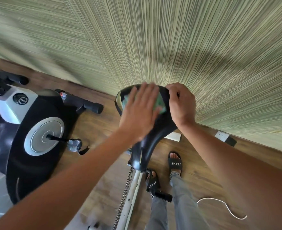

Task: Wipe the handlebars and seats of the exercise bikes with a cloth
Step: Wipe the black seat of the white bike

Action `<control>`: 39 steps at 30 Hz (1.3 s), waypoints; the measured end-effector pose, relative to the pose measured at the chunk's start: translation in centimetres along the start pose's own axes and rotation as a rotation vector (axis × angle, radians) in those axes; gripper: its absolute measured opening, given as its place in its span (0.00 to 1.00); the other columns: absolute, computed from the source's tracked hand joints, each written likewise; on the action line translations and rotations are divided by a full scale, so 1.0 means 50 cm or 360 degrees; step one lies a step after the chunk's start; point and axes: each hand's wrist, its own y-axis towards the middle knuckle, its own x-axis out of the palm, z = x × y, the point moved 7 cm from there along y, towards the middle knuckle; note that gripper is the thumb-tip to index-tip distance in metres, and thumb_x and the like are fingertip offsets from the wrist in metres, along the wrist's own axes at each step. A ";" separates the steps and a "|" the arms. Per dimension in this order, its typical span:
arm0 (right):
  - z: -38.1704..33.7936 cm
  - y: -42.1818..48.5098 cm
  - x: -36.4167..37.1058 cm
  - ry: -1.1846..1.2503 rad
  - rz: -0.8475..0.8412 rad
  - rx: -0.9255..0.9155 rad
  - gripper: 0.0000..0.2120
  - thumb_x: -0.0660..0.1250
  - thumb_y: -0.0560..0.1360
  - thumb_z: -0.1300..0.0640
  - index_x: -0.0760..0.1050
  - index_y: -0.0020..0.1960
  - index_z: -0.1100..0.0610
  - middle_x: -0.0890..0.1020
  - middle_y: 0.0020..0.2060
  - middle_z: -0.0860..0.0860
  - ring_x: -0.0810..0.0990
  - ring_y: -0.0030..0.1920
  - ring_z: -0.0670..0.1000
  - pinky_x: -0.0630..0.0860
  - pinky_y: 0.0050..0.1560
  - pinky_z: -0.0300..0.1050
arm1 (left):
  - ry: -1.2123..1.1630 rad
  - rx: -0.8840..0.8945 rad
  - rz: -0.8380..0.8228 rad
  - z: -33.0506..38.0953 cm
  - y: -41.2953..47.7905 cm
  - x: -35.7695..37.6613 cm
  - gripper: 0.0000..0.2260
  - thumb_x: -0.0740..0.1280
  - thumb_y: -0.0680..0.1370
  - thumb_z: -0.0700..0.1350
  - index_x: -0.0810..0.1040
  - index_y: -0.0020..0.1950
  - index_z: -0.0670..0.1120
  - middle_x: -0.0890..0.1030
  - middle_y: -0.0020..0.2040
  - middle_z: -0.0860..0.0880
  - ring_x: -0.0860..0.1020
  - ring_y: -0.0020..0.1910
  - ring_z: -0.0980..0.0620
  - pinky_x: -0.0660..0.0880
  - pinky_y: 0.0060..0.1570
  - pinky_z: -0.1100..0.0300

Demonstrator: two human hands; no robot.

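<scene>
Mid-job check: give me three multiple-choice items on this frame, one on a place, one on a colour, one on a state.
1. The patterned green cloth lies: A) on a pedal B) on the black padded bike seat C) on a handlebar
2. The loose cord on the wooden floor is: A) white B) red C) black
3. The left hand is: A) flat on the cloth B) clenched, empty C) hanging aside
Key: 1 B, it shows under the hand on the seat; 2 A, pale against brown boards; 3 A, it presses flat, uncurled.
</scene>
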 end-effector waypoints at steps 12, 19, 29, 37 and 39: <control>0.032 -0.009 -0.067 0.0264 -0.0061 0.0417 0.16 0.61 0.81 0.52 0.82 0.50 0.62 0.83 0.47 0.59 0.79 0.49 0.52 0.73 0.54 0.51 | -0.0085 0.0053 0.0002 0.026 -0.064 0.017 0.26 0.42 0.85 0.56 0.46 0.81 0.45 0.49 0.81 0.46 0.46 0.80 0.47 0.47 0.78 0.47; 0.105 -0.062 -0.073 0.0684 -0.0064 0.0876 0.13 0.62 0.79 0.61 0.82 0.50 0.47 0.84 0.53 0.48 0.82 0.55 0.45 0.76 0.56 0.42 | -0.0163 -0.0051 -0.0002 0.090 0.067 -0.019 0.26 0.41 0.85 0.54 0.53 0.80 0.44 0.55 0.80 0.44 0.51 0.79 0.45 0.49 0.78 0.46; 0.125 -0.118 -0.048 0.1085 -0.0290 0.0836 0.17 0.57 0.84 0.61 0.73 0.68 0.47 0.78 0.65 0.44 0.74 0.66 0.40 0.68 0.70 0.38 | -0.0097 -0.0046 0.0063 0.068 0.078 -0.018 0.26 0.41 0.85 0.55 0.57 0.79 0.44 0.59 0.79 0.45 0.54 0.79 0.45 0.49 0.78 0.47; 0.135 -0.107 -0.070 0.1160 -0.0444 0.0943 0.16 0.56 0.84 0.61 0.75 0.68 0.54 0.83 0.58 0.45 0.81 0.56 0.37 0.75 0.48 0.27 | 0.0014 0.0403 0.0003 0.089 0.012 -0.001 0.26 0.44 0.85 0.55 0.52 0.80 0.43 0.54 0.80 0.45 0.50 0.80 0.46 0.52 0.77 0.46; 0.130 -0.105 -0.072 0.1126 -0.0429 0.0943 0.14 0.58 0.84 0.60 0.77 0.65 0.53 0.84 0.53 0.42 0.82 0.52 0.36 0.74 0.46 0.26 | -0.0066 0.0239 0.0010 0.085 0.078 -0.021 0.26 0.42 0.85 0.55 0.55 0.80 0.43 0.56 0.80 0.45 0.51 0.80 0.46 0.50 0.78 0.48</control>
